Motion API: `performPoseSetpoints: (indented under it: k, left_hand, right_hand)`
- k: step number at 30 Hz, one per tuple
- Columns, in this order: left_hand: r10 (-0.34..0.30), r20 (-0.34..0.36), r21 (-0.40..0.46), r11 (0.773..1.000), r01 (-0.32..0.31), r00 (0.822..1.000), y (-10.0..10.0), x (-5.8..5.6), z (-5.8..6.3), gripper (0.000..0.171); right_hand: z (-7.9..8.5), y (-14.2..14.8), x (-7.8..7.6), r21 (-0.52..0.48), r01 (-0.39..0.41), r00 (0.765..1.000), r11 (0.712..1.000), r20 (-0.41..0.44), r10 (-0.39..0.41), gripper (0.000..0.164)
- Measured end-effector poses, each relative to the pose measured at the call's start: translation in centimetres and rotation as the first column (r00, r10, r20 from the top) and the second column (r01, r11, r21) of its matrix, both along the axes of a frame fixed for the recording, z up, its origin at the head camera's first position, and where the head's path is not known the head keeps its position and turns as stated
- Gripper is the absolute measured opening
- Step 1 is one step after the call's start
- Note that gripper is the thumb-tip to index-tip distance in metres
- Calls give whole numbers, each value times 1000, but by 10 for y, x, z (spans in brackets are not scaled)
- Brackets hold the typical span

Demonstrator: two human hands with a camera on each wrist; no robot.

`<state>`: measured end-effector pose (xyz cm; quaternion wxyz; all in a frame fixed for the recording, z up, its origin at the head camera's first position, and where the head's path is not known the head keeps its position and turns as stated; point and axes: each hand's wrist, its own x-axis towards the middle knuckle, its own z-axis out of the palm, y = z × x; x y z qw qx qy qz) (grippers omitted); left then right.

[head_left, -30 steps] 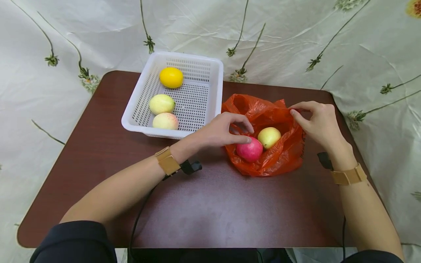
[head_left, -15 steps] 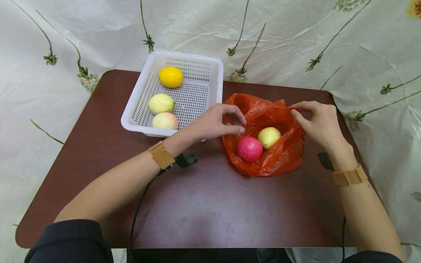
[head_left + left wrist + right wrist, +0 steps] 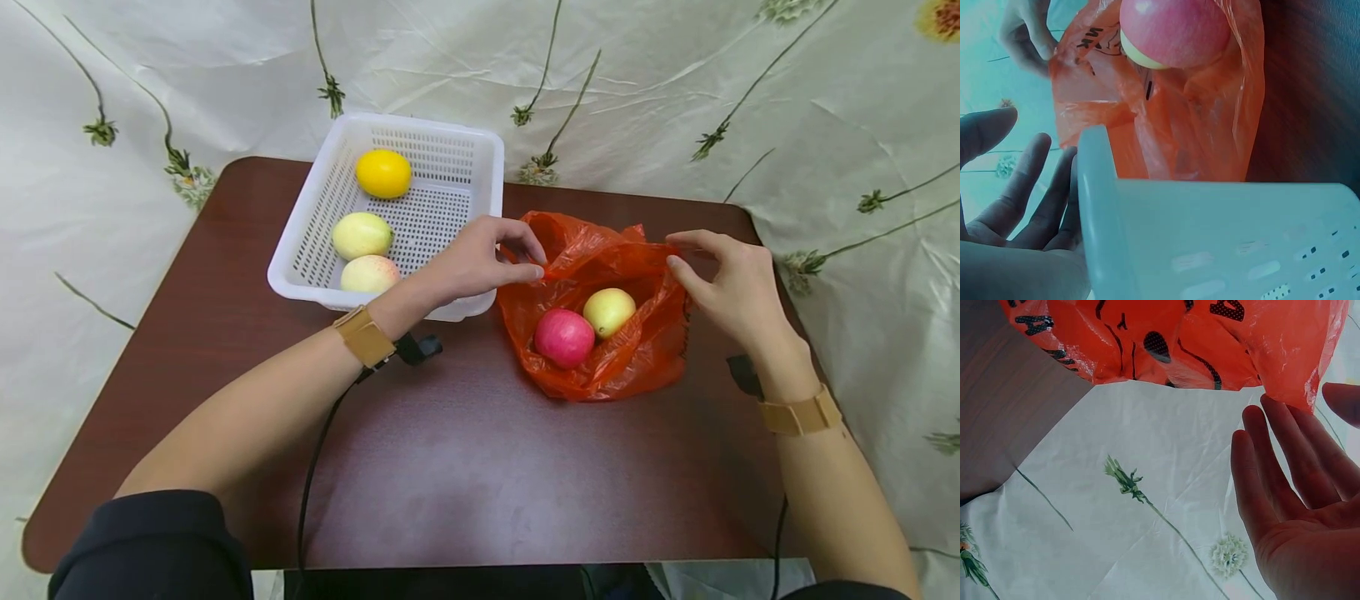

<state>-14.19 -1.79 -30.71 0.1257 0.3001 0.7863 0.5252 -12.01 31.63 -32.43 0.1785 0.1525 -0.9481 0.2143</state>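
Note:
A red plastic bag (image 3: 645, 350) lies open on the table with a pink-red apple (image 3: 564, 338) and a pale yellow round fruit (image 3: 609, 312) inside. My left hand (image 3: 480, 258) hovers between the bag's left rim and the white basket (image 3: 281, 271). In the left wrist view its thumb (image 3: 991, 131) stands apart from the fingers, with nothing between them. My right hand (image 3: 735, 279) is at the bag's upper right corner. Its fingertips (image 3: 1250, 415) touch the plastic in the right wrist view, and the thumb stands a little away from them.
Inside the perforated basket are a bright yellow lemon-like fruit (image 3: 384, 173), a pale yellow-green fruit (image 3: 362, 235) and a peach (image 3: 371, 273). Brown tabletop (image 3: 465, 483) spreads in front. Flower-printed cloth (image 3: 637, 100) hangs behind.
My left hand has drawn up and left, away from the apple, toward the basket's corner. The thumb and fingers of my right hand have parted at the bag's corner.

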Motion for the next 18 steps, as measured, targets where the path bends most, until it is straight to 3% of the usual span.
performPoseSetpoints:
  k: [5, 9, 15, 18]
  left_hand:
    - [5, -16, 11, 1000, -4, 1000, 3, -15, -14, 14]
    - [3, -69, -2, 1000, -4, 998, 7, -29, -27, 12]
    - [13, -188, -70, 997, -27, 982, 10, -37, -32, 14]
    - [20, -235, -110, 993, -47, 972, 12, -39, -32, 13]
  right_hand:
    - [-1, 3, 8, 9, 5, 999, 1000, -43, -4, 29]
    - [-2, 5, 17, 4, 2, 995, 1000, -100, -2, 29]
    - [-1, -1, 28, -17, -34, 980, 999, -195, 30, 30]
    - [-2, -6, 34, -10, -62, 978, 998, -202, 59, 27]
